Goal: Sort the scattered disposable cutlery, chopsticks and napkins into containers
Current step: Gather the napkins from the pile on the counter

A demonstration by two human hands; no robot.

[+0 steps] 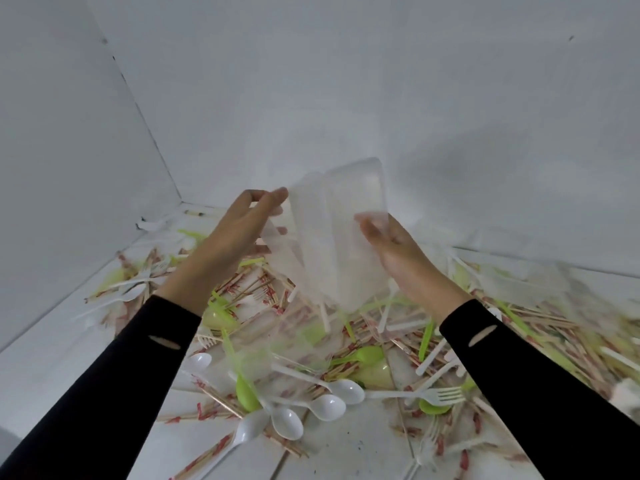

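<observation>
1. Left hand (239, 223) and right hand (398, 251) hold translucent, rectangular plastic containers (332, 230) aloft, fingers curled around their thin edges.
2. Below, glossy white spoons (325, 407), lime-green cutlery (367, 355) and paper-wrapped chopsticks (256, 289) litter white tiles (346, 452).

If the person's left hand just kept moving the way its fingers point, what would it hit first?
The clear plastic container: the left hand holds its edge, fingers aimed up and to the right into it. Behind it seems to be the white wall, though depth is unclear.
</observation>
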